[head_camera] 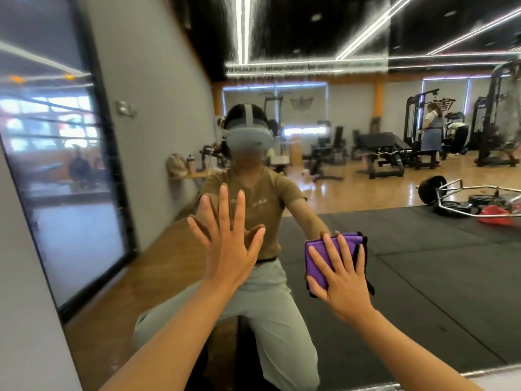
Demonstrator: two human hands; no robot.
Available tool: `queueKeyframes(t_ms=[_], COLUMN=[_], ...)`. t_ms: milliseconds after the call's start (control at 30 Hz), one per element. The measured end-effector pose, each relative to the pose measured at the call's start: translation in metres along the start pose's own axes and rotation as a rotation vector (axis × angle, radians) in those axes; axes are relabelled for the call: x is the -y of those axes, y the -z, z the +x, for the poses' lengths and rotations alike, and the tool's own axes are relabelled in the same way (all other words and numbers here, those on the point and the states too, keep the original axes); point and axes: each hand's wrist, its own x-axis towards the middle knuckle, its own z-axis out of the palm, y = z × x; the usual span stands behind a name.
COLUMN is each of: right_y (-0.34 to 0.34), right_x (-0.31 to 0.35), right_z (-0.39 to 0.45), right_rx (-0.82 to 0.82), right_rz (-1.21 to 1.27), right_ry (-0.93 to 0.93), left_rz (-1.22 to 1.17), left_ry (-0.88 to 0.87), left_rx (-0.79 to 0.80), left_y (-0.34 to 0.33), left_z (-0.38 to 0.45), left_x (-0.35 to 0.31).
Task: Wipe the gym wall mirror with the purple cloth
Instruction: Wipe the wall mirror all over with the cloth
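1. Both bare forearms reach forward from the bottom edge toward the glass, the nearest things in view.
2. Next out, the right hand (342, 275) lies flat with its fingers straight and spread over the folded purple cloth (318, 256), pressing it against the wall mirror (394, 244); nothing is curled round the cloth.
3. At the same depth the left hand (227, 244) has its palm toward the glass, fingers straight and fanned wide, holding nothing; it seems to brace, though I cannot tell for sure that it touches.
4. Wiping looks to be under way, low on the pane. The next stroke calls for steady flat pressure, so that the cloth slides without bunching or slipping from under the palm.
5. Room to sweep lies rightward and upward, where the glass runs on well past the cloth. Streaky smears show near the top of the pane, so that part probably remains to be done.
6. Limits: a pale bottom rim (338, 383) just below the hands, and at left a grey wall (158, 80) with a dark-framed panel (56, 165), well apart from the cloth.
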Motion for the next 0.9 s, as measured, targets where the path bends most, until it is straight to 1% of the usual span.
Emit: queueKeyframes(t_ms=[100, 200, 300, 400, 500, 600, 767, 900], right_y=[0.010, 0.030, 0.051, 0.056, 0.051, 0.037, 0.013, 0.007], right_x=[-0.004, -0.015, -0.036, -0.049, -0.047, -0.040, -0.021, -0.020], right_z=[0.034, 0.104, 0.169, 0.190, 0.175, 0.135, 0.040, 0.012], right_rx=[-0.069, -0.172, -0.214, -0.239, -0.269, -0.252, -0.138, -0.038], right_rz=[0.003, 0.002, -0.015, 0.003, 0.004, 0.002, 0.044, 0.019], right_ry=[-0.071, -0.187, -0.217, -0.223, -0.221, -0.192, -0.132, -0.105], left_rz=[0.006, 0.009, 0.014, 0.000, -0.004, -0.008, -0.010, -0.004], left_ry=[0.015, 0.012, 0.015, 0.025, 0.022, 0.019, 0.021, 0.021], left_rx=[-0.020, -0.038, -0.035, -0.035, -0.044, -0.055, -0.063, -0.052], left_y=[-0.003, -0.004, -0.005, -0.006, -0.007, -0.007, -0.007, -0.004], left_z=[0.001, 0.000, 0.000, 0.000, 0.000, 0.000, 0.000, -0.001], left_x=[-0.004, -0.002, -0.001, -0.002, -0.002, -0.002, -0.004, -0.004])
